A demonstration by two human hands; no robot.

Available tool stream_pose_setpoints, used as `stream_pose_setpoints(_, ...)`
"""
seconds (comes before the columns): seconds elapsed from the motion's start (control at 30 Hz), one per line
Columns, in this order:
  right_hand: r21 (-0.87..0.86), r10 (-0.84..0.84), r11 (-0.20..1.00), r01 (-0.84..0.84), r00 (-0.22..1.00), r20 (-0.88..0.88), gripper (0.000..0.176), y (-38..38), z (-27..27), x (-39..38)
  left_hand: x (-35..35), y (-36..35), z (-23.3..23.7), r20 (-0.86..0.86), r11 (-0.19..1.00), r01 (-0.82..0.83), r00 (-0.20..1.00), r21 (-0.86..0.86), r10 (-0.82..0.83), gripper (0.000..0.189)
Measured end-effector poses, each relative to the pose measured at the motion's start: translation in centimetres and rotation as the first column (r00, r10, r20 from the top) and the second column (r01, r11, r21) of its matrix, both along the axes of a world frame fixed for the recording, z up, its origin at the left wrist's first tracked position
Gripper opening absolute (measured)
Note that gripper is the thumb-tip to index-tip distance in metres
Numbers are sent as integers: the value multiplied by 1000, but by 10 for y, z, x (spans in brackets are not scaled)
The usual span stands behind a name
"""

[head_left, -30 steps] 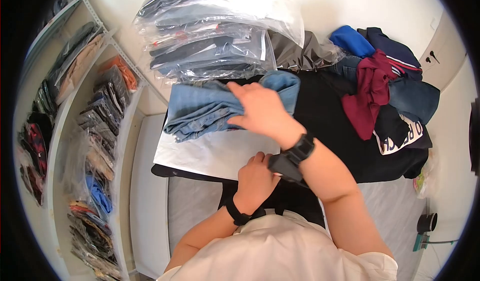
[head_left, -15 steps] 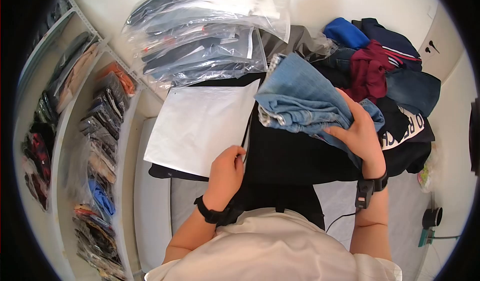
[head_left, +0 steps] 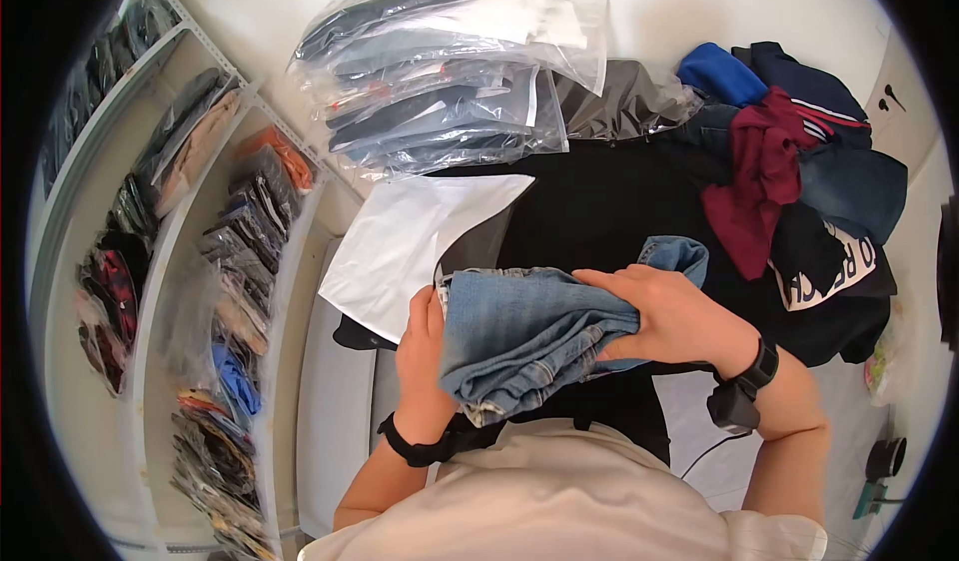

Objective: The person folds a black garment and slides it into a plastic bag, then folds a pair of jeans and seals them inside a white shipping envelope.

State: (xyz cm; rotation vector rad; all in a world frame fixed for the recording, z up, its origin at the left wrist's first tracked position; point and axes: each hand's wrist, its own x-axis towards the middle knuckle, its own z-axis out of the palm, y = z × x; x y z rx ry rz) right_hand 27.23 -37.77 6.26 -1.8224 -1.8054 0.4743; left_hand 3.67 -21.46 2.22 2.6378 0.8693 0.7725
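Folded blue jeans (head_left: 529, 331) are held just in front of my body, above the near edge of the black cloth (head_left: 599, 201). My right hand (head_left: 669, 316) grips their right part, thumb below and fingers on top. At the left end of the jeans is my left hand (head_left: 425, 346), its fingers bent at the edge of the bag and partly hidden by the denim. A white and clear plastic bag (head_left: 390, 241) lies on the left, its near right corner lifted beside my left hand.
Bagged garments (head_left: 440, 111) are stacked at the back. Blue, maroon (head_left: 754, 171) and dark clothes are heaped at the right. Shelves (head_left: 180, 221) with packed clothes line the left side. A black round object (head_left: 886, 457) is at the lower right.
My right hand has brought the jeans down and left, towards my left hand. The bag's right side has lifted and curled, showing its clear side. The view has shifted slightly.
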Motion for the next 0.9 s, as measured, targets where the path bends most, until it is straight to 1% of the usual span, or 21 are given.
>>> stream_pose_setpoints(0.03,7,7,1000,-7,1000,21,77,3,-2,2,-6,1,-2,30,998,31,999,52,-33,78)
stream_pose_setpoints(0.07,9,5,1000,-6,1000,22,77,5,-4,4,-7,1,-1,31,998,32,999,54,-34,78)
stream_pose_setpoints(0.13,13,-10,1000,8,995,100,77,15,-4,11,-5,7,3,59,989,17,998,145,-26,80)
stream_pose_setpoints(0.17,-14,-22,1000,24,992,125,76,18,-5,11,-7,7,5,61,989,14,998,147,-23,80)
stream_pose_setpoints(0.23,-14,-21,1000,23,991,135,76,25,-6,13,-9,10,9,-6,970,104,994,221,-105,80)
stream_pose_setpoints(0.27,-16,-23,1000,26,989,145,76,28,-5,13,-9,8,11,-5,969,101,995,224,-103,80)
stream_pose_setpoints(0.3,-7,-25,1000,26,996,88,75,30,-2,14,-8,5,14,-34,976,110,994,186,-106,81)
stream_pose_setpoints(0.33,-3,-23,1000,24,996,92,75,32,-3,15,-8,4,17,-61,982,118,992,149,-110,82)
stream_pose_setpoints(0.4,-78,-76,995,65,988,-137,75,37,-10,21,-12,5,20,-43,989,103,994,108,-99,83)
stream_pose_setpoints(0.43,-76,-72,995,62,988,-133,75,39,-13,22,-14,5,22,-28,994,92,995,63,-91,84)
stream_pose_setpoints(0.5,-78,-108,993,89,956,-274,76,42,-20,22,-13,-1,28,-18,995,101,995,25,-101,84)
stream_pose_setpoints(0.53,-79,-103,993,85,957,-271,76,44,-25,22,-10,-5,29,-11,993,114,993,-14,-114,85)
stream_pose_setpoints(0.57,-88,-121,991,104,967,-224,78,45,-29,22,-7,-7,29,-7,994,109,994,-14,-109,85)
stream_pose_setpoints(0.63,-91,-118,990,104,979,-168,79,44,-29,15,1,-8,32,46,981,191,980,35,-192,84)
stream_pose_setpoints(0.67,-82,-129,988,129,992,3,80,42,-24,7,5,-7,33,55,986,160,985,45,-163,84)
stream_pose_setpoints(0.7,-57,-129,988,140,976,175,81,43,-18,-3,10,-5,33,70,966,239,967,99,-247,83)
stream_pose_setpoints(0.73,-36,-95,993,109,958,272,82,42,-16,-13,14,-1,32,77,938,306,944,160,-321,82)
stream_pose_setpoints(0.77,-49,-57,996,77,943,328,81,42,-10,-22,18,3,26,87,928,335,932,165,-352,80)
stream_pose_setpoints(0.8,-41,-24,998,41,939,344,79,43,-9,-27,24,7,22,95,916,365,919,170,-383,78)
stream_pose_setpoints(0.87,-75,-33,996,53,968,250,75,49,-7,-26,28,-2,26,129,909,393,903,138,-410,72)
stream_pose_setpoints(0.9,-63,-7,998,24,966,257,75,54,-11,-20,29,-4,24,121,890,419,889,179,-442,69)
